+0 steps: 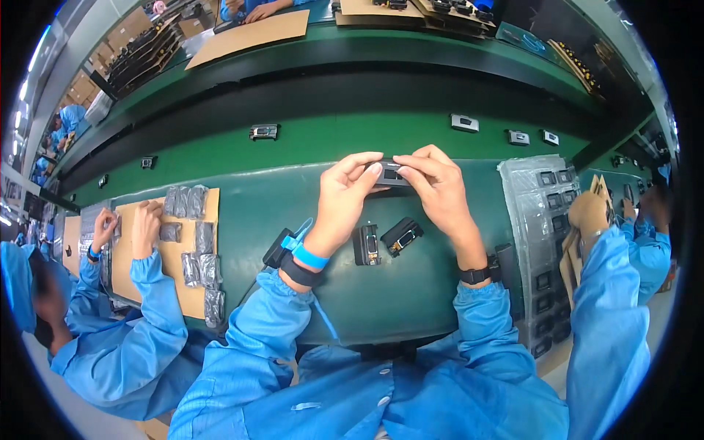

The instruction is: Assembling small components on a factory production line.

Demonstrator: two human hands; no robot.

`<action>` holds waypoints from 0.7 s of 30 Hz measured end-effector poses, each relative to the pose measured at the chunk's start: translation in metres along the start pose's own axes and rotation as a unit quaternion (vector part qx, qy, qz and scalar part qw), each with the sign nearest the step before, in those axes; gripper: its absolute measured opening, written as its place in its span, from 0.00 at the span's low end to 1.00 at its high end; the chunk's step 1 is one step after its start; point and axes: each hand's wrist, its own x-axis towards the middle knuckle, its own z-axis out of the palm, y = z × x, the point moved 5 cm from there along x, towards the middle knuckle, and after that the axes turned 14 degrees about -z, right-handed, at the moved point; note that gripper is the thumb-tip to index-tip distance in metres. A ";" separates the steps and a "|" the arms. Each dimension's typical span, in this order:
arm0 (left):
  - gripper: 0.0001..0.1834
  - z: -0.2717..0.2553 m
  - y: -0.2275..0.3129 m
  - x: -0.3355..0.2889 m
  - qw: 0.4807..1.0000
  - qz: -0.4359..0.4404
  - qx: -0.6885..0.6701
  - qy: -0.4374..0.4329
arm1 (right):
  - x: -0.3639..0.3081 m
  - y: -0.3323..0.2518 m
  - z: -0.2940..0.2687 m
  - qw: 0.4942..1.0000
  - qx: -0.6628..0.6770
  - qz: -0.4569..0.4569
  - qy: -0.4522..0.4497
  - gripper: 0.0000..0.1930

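My left hand (345, 194) and my right hand (434, 183) meet above the green bench (279, 198), both pinching one small dark rectangular part (390, 174) between fingertips. Below the hands two more of these black parts lie on the bench, one upright (367, 244) and one tilted (401, 236). A third black part (277, 247) sits by my left wrist, which wears a black band and a blue strap. My right wrist carries a black band too.
A tray (546, 235) of several black parts under clear film lies at my right. A person on the left handles grey-wrapped parts (199, 268) on a cardboard sheet (139, 264). Another person's sleeve (609, 308) is at right. Small parts ride the upper green conveyor (367, 132).
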 end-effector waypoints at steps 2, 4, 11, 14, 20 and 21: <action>0.14 0.000 -0.001 0.001 1.000 0.003 0.007 -0.011 | -0.003 0.007 -0.001 1.000 0.021 0.017 -0.003 0.10; 0.14 -0.002 -0.003 0.001 1.000 0.002 0.007 -0.010 | -0.006 0.011 -0.004 0.999 0.041 0.032 -0.004 0.10; 0.16 0.000 -0.005 -0.003 0.999 -0.006 0.038 -0.011 | -0.007 0.005 -0.002 0.999 0.027 -0.018 -0.003 0.09; 0.15 0.002 -0.006 -0.003 0.999 0.014 0.030 -0.012 | -0.006 -0.001 0.002 0.999 -0.009 -0.034 -0.004 0.09; 0.16 0.002 -0.005 -0.002 0.999 0.017 0.030 -0.016 | -0.006 -0.003 -0.001 0.998 -0.043 -0.045 0.008 0.08; 0.16 0.001 -0.005 -0.003 0.999 0.017 0.030 -0.015 | -0.006 -0.002 0.000 0.998 -0.044 -0.048 0.007 0.09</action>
